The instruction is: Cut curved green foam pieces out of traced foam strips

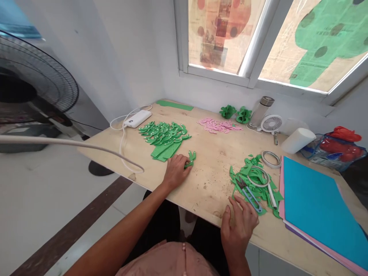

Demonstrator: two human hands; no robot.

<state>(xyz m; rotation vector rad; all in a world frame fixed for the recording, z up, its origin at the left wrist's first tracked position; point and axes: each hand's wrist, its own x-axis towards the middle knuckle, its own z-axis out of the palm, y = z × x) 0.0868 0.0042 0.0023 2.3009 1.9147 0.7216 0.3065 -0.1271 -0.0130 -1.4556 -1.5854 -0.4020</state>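
My left hand (176, 171) rests on the table at the near edge, its fingers closed at a small green paper cutout (192, 156) with white dots. Right behind that hand lie folded green paper strips (166, 150) and a pile of similar dotted green cutouts (163, 132). My right hand (239, 222) is held at the front edge with its fingers bent and apart, nothing in it. Just beyond its fingertips, blue-handled thread snips (250, 195) lie on a heap of green paper scraps (245, 168). A white pen (271, 195) and a tape roll (258, 184) also lie on the scraps.
Pink paper cutouts (220, 125) and two green paper flowers (228, 111) are at the back. A bottle (260, 113), small fan (271, 123) and white cylinder (298, 140) stand right. Coloured sheets (319, 207) cover the right side. A cable (123, 145) joins a white power bank (138, 119).
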